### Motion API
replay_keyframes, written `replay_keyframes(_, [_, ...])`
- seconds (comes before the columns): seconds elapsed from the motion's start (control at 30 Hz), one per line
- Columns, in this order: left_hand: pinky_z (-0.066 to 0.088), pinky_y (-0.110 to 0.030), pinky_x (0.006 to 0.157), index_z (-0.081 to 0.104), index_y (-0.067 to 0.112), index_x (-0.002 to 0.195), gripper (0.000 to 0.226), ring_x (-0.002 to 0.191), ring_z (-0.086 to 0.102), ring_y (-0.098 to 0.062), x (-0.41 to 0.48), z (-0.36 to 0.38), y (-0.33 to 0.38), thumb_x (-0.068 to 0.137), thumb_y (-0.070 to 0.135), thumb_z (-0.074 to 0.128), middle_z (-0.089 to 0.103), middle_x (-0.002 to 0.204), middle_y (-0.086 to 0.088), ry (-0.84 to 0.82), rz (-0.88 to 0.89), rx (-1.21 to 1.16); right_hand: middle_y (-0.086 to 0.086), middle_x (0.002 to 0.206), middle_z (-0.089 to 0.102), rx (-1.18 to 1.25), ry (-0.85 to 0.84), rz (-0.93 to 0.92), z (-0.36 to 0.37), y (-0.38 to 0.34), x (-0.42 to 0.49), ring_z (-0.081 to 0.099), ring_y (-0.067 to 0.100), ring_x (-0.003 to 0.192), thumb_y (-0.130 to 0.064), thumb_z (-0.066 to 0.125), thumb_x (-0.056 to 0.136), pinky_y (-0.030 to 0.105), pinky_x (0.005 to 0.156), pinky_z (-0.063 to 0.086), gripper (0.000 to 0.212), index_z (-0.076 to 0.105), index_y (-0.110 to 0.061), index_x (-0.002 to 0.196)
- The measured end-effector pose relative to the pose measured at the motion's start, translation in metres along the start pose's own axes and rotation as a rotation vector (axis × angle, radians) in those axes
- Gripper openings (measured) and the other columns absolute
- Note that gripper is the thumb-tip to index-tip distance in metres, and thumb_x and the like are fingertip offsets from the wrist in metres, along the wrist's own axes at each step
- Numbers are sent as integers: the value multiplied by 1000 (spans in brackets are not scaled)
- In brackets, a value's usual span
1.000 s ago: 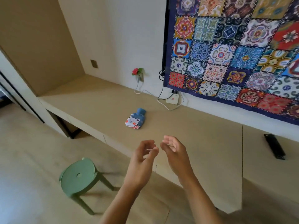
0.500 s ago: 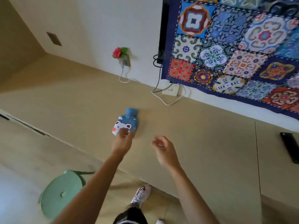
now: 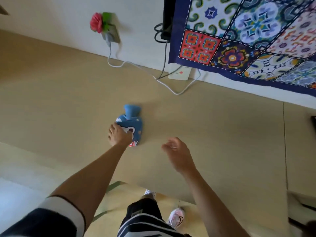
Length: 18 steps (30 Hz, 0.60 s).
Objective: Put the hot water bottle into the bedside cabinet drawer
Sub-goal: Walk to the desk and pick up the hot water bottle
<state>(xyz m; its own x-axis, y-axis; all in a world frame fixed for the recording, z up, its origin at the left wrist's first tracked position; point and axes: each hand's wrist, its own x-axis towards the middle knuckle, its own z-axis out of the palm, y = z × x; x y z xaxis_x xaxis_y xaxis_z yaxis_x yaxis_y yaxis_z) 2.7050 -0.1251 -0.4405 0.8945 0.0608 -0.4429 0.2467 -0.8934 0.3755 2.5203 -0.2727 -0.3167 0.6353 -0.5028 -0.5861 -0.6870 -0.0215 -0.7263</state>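
Your left hand lies on the lower left part of the hot water bottle, fingers curled over its cover, though you cannot tell yet whether the grip has closed. Your right hand hovers to the right of the bottle, loosely open and holding nothing. That bottle rests flat on the beige platform, neck pointing toward the wall, with the white cable lying beyond it. By my judgement you are at the pickup. Lifting, carrying, and stowing it remain, and no bedside cabinet drawer shows here.
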Motion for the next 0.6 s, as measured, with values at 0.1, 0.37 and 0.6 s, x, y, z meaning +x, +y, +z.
replay_keyframes(0.1, [36, -47, 107, 39, 5, 140, 71, 134, 43, -38, 14, 3, -2, 79, 27, 68, 48, 141, -20, -14, -22, 42, 6, 123, 68, 6, -1, 24, -5, 2, 6, 64, 13, 96, -29, 66, 91, 20, 79, 46, 45, 60, -13, 132])
replay_keyframes(0.37, [45, -43, 93, 50, 0, 129, 59, 119, 56, -41, 22, -4, 8, 81, 24, 73, 58, 130, -23, -80, -32, -152, 5, 125, 66, 47, 45, 51, -16, 8, 10, 59, 12, 98, -29, 64, 93, 10, 73, 41, 45, 58, -13, 134])
replay_keyframes(0.6, [51, -31, 70, 60, 8, 118, 33, 95, 65, -30, -38, -21, 52, 87, 19, 67, 68, 103, -10, -315, 190, -428, 7, 127, 66, 118, 152, 67, -42, 23, 2, 58, 12, 100, -28, 64, 93, 11, 73, 41, 43, 59, -12, 133])
